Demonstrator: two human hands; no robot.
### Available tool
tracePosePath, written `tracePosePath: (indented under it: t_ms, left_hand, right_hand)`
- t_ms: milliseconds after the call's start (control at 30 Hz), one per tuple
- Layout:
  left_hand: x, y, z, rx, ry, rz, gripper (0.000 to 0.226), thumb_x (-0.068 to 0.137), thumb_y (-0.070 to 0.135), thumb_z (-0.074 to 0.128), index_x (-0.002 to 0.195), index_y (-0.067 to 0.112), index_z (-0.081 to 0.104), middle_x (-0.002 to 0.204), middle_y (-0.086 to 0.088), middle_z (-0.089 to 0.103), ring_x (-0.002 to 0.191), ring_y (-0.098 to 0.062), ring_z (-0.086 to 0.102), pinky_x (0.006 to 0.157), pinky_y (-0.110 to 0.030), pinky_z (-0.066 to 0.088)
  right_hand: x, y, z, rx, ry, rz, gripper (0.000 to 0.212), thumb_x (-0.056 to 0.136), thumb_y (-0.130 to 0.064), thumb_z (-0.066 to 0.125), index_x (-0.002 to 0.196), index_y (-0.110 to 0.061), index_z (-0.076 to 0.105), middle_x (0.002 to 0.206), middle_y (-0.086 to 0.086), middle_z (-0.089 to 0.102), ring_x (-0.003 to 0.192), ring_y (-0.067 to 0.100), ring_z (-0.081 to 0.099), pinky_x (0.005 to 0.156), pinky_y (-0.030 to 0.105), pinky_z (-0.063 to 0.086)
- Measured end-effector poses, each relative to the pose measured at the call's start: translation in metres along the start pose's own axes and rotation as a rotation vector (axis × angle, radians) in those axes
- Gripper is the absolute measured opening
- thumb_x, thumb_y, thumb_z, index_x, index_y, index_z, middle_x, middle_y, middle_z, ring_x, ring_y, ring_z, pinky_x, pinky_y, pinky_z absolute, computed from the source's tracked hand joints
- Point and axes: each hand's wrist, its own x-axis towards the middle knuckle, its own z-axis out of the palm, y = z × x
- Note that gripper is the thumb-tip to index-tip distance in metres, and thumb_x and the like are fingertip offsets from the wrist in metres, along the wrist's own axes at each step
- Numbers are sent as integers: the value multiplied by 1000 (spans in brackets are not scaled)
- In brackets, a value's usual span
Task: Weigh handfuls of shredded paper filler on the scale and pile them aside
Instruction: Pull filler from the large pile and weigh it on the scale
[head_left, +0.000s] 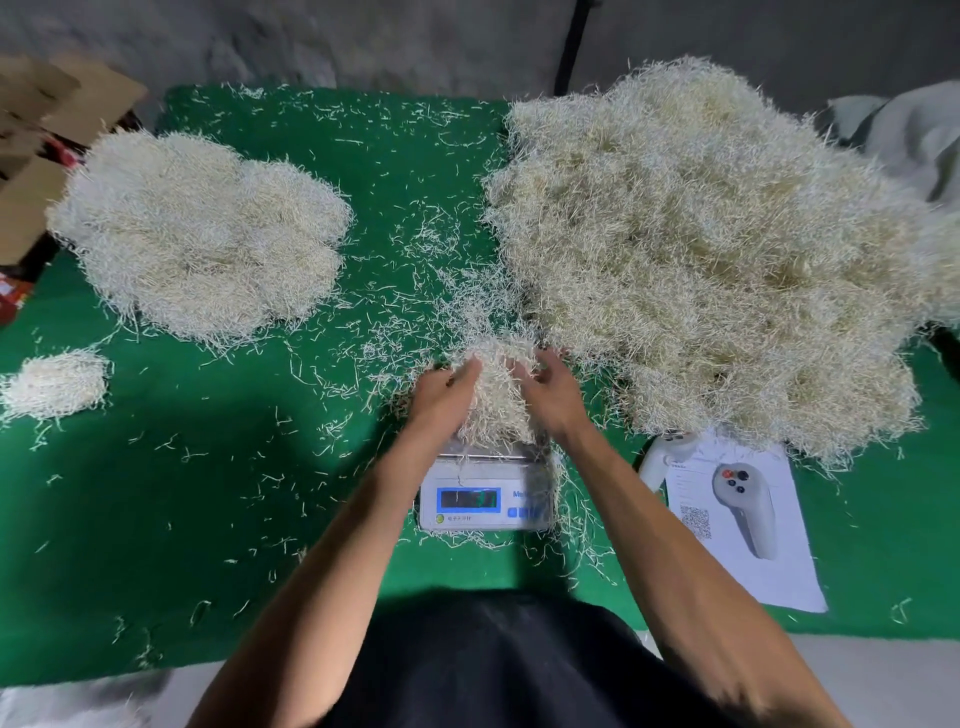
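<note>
Closest to the person stands the scale (485, 493), a small white one with a blue lit display (its digits too blurred to read), set on the green mat (182, 519). On its platform sits a handful of shredded paper (496, 400), heaped high and spilling over the edges. The left hand (444, 397) presses against the handful's left side with fingers curved round it; the right hand (553, 397) cups the other side, fingers bent into the strands. Both have hold of the clump between them.

Just right of the scale lies a printed sheet (753, 561) showing a handheld controller, with a white controller (662, 457) lying at the sheet's near-left corner, touching the paper filler above it.

Right of the scale and beyond it spreads the big heap (701, 234) of filler, its edge reaching the right hand. Well left of the scale sits a small clump (54, 384), and farther back on that side a broad pile (202, 234). Loose strands litter the mat between them. Past the left pile, at the mat's edge, cardboard boxes (36, 156) stand open.
</note>
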Motion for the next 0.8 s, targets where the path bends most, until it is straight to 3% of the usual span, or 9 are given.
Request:
tracePosePath:
  t_ms: [67, 167, 267, 333, 433, 500, 567, 667, 800]
  left_hand:
    - [3, 2, 8, -113, -9, 10, 30, 98, 52, 57, 114, 27, 60, 98, 6, 64, 89, -7, 62, 89, -22, 44]
    - [7, 7, 9, -187, 180, 144, 57, 90, 56, 66, 138, 28, 52, 144, 3, 47, 125, -11, 46, 105, -29, 34]
    - [10, 15, 5, -355, 150, 208, 65, 79, 56, 78, 134, 41, 46, 146, 5, 41, 127, -14, 42, 109, -40, 36]
    - [14, 18, 6, -526, 15, 31, 111, 69, 61, 82, 155, 37, 18, 165, 0, 19, 140, -17, 30, 116, -49, 27]
    - [23, 15, 6, -556, -4, -124, 139, 64, 63, 85, 160, 29, -9, 169, 0, -1, 152, -26, 13, 120, -53, 17]
    - [26, 14, 3, -603, 16, -140, 143, 59, 61, 87, 160, 28, -8, 168, -4, 5, 151, -29, 18, 121, -55, 21]
    - [24, 15, 1, -565, -12, -142, 144, 51, 67, 85, 161, 30, -1, 168, -4, 10, 149, -28, 22, 120, -56, 23]
    - [20, 11, -4, -515, -20, -134, 128, 45, 74, 78, 155, 32, 27, 163, -2, 23, 140, -26, 34, 115, -58, 31]
    - [14, 5, -14, -559, -68, -136, 120, 45, 77, 79, 151, 40, 39, 166, 3, 18, 149, -28, 26, 116, -65, 24]
  right_hand:
    - [-3, -6, 10, 115, -5, 1, 60, 107, -29, 52, 159, -9, 30, 99, 11, 66, 61, 15, 63, 53, 26, 54]
    - [-7, -13, 11, 229, 21, -58, 44, 109, -29, 45, 151, -15, 37, 70, 2, 62, 52, 15, 57, 54, 25, 53]
    - [-10, -26, 14, 260, -1, -106, 24, 107, -17, 44, 129, -8, 45, 96, -5, 58, 77, 5, 51, 69, 18, 47]
    - [-14, -38, 14, 256, -51, -103, 45, 107, -16, 44, 151, -7, 40, 123, 10, 65, 101, 15, 66, 94, 36, 57]
    - [-12, -56, 6, 194, -89, -170, 34, 106, -20, 49, 137, -9, 58, 112, 17, 68, 97, 22, 62, 99, 53, 54]
    - [-8, -66, -1, 192, -57, -200, 29, 105, -36, 55, 90, -14, 68, 87, 7, 67, 79, 17, 58, 83, 39, 49]
    - [0, -73, -8, 162, -82, -182, 43, 102, -43, 59, 72, -12, 59, 68, -6, 53, 62, 11, 48, 69, 29, 43]
    - [19, -79, -22, 97, -169, -119, 37, 100, -32, 65, 73, -8, 59, 61, -7, 50, 50, 9, 38, 51, 24, 38]
    - [57, -85, -45, 284, 34, 55, 31, 103, -23, 60, 96, 6, 67, 79, 5, 66, 57, 16, 47, 51, 27, 38]
